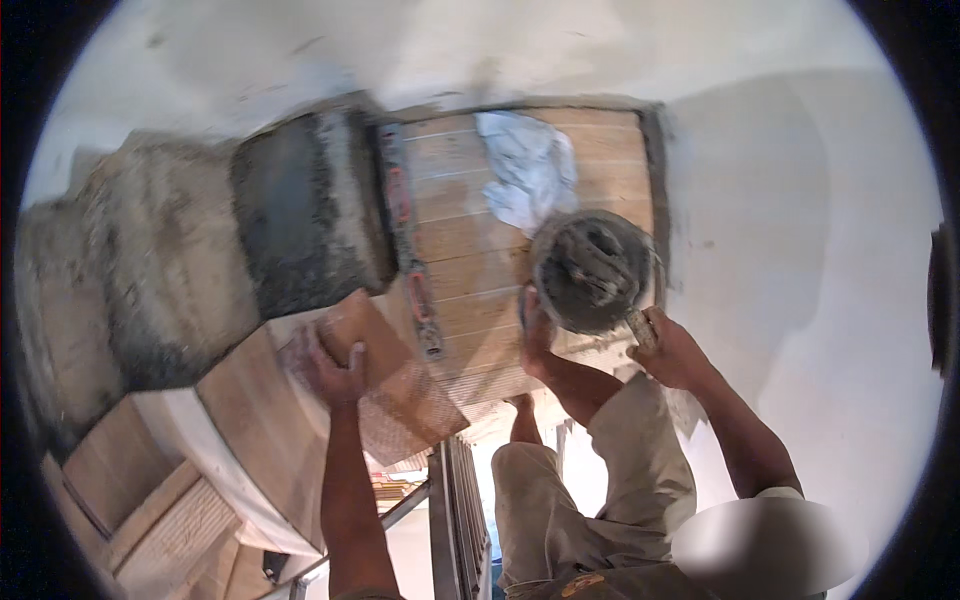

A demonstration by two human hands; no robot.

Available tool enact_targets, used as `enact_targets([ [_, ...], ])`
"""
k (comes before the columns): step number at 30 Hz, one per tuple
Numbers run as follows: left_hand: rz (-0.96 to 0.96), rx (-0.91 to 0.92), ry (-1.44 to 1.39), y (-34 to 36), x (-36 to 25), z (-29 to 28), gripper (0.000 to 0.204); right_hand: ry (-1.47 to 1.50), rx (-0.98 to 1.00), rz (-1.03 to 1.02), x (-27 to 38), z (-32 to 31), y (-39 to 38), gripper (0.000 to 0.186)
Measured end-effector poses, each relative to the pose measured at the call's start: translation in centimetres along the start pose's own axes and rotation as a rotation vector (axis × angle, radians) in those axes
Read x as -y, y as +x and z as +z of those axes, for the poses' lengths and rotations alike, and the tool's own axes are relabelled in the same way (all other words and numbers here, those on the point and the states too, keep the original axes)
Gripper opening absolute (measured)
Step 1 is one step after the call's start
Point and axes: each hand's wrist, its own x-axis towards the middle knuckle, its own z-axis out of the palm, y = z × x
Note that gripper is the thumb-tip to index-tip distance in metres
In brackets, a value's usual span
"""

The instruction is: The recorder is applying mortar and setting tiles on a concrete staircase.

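Note:
My left hand (335,372) lies with its fingers spread on a reddish-brown tile (385,345) with a lighter textured part (415,408) toward me. The tile lies slanted over the edge of the steps. My right hand (675,350) is closed around a short, mortar-smeared handle (641,328) at the rim of a round dark bucket (590,322). Grey, lumpy mortar (595,262) shows inside the bucket. Whether the handle belongs to the bucket or to a tool in it, I cannot tell. The bucket is over the wood-look tiled floor (460,240), by my foot (537,325).
A spirit level (405,220) lies along the tiled floor's left edge. A crumpled white cloth or bag (530,165) lies behind the bucket. Dark mortar (285,215) covers the step beside rough concrete steps (165,250). Tiled steps (260,400) and a metal railing (455,500) are below.

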Motion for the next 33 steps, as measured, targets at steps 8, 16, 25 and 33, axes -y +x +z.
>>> enact_targets([
  [8, 0.066, -0.003, 0.058, 0.9, -1.7, -0.5, 0.083, -0.704, -0.166, 0.214, -12.2, -0.8, 0.7, 0.045],
  [16, 0.056, -0.003, 0.006, 0.6, -2.8, 0.2, 0.079, -0.775, -0.371, -0.096, -10.7, 0.9, 12.8, 0.018],
  [25, 0.077, 0.009, 0.133, 0.6, -3.0, -0.5, 0.079, -0.833, -0.344, -0.219, -10.0, 6.8, 11.5, 0.019],
  [33, 0.081, -0.012, 0.075, 0.3, -1.8, -0.2, 0.081, -0.76, -0.06, -0.047, -9.5, 3.7, 8.7, 0.031],
])
